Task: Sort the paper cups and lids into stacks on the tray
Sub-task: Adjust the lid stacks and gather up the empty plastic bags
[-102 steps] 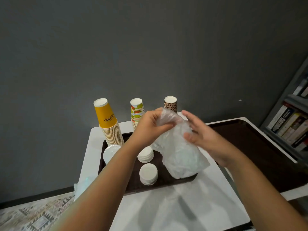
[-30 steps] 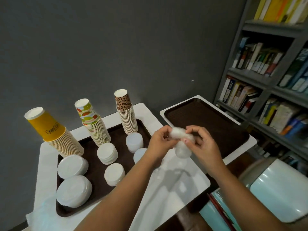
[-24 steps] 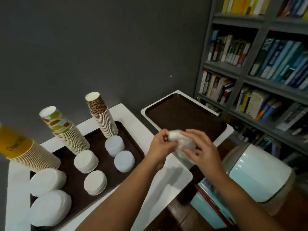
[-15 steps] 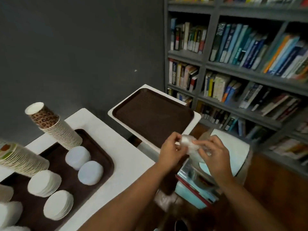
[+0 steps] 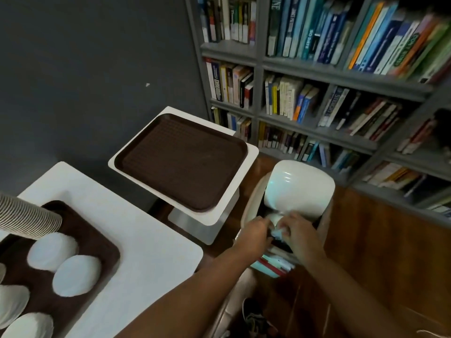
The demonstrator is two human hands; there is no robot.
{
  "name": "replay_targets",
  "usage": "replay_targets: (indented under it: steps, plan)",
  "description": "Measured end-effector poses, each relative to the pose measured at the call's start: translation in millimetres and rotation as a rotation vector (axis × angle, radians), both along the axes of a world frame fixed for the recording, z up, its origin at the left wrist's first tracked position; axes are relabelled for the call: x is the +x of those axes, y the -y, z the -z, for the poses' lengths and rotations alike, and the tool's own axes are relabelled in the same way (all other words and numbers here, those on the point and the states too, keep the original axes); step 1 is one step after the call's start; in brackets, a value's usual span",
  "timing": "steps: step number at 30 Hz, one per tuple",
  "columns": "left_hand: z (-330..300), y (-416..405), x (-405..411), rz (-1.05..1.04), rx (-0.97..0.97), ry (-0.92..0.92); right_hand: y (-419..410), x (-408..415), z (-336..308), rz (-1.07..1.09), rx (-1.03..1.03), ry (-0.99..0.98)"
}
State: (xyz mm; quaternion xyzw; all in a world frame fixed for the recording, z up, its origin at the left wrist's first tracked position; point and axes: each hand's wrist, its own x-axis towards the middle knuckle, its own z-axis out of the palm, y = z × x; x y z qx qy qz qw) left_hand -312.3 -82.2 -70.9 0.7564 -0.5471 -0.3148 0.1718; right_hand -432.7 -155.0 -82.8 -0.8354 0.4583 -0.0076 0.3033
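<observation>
Both my hands are low at the right, over the mouth of a pale bin with its lid (image 5: 300, 189) raised. My left hand (image 5: 253, 234) and my right hand (image 5: 301, 236) pinch a crumpled clear plastic bag (image 5: 277, 224) between them at the opening. On the brown tray (image 5: 107, 250) at the left stand several stacks of white lids (image 5: 76, 274). The ribbed side of a paper cup stack (image 5: 26, 220) leans in from the left edge.
A second brown tray (image 5: 181, 159) with nothing on it lies on a small white table (image 5: 251, 152) beyond. A grey bookshelf (image 5: 317, 69) full of books fills the right. Wooden floor and a dark shoe (image 5: 256, 318) show below.
I have turned right, away from the cup tray. My hands crumpled the plastic bag into a ball and carried it down to the bin, whose lid now stands raised.
</observation>
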Motion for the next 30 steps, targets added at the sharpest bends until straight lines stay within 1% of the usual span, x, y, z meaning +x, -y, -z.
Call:
replay_targets:
  steps: [1,3,5,6,9,13,15,20,22,26,30]
  plan:
    - [3,1,-1,0.004,0.028,0.001,3,2,4,-0.012,0.029,-0.065]
    - [6,2,-4,0.005,0.077,0.000,7,4,6,-0.105,0.063,-0.225]
    - [9,4,-6,0.006,0.120,-0.003,8,4,11,-0.215,0.071,-0.294]
    - [10,4,-6,0.012,0.133,-0.010,7,5,11,-0.221,0.103,-0.318]
    - [11,1,-7,0.030,0.139,-0.034,6,9,5,-0.096,0.185,-0.317]
    - [9,-5,-4,0.004,0.075,-0.062,11,14,-9,-0.051,0.155,-0.242]
    - [5,-8,1,-0.040,0.007,-0.066,10,20,-20,-0.089,0.089,-0.165]
    - [-18,-27,26,-0.223,-0.188,-0.011,-9,53,-51,-0.083,-0.087,0.035]
    - [-27,-40,40,-0.318,-0.247,0.026,-19,67,-62,-0.149,-0.113,0.104]
    - [-40,-74,69,-0.494,-0.329,0.125,-41,102,-79,-0.265,-0.112,0.136]
    - [-51,-123,101,-0.649,-0.346,0.214,-71,140,-85,-0.433,-0.076,0.173]
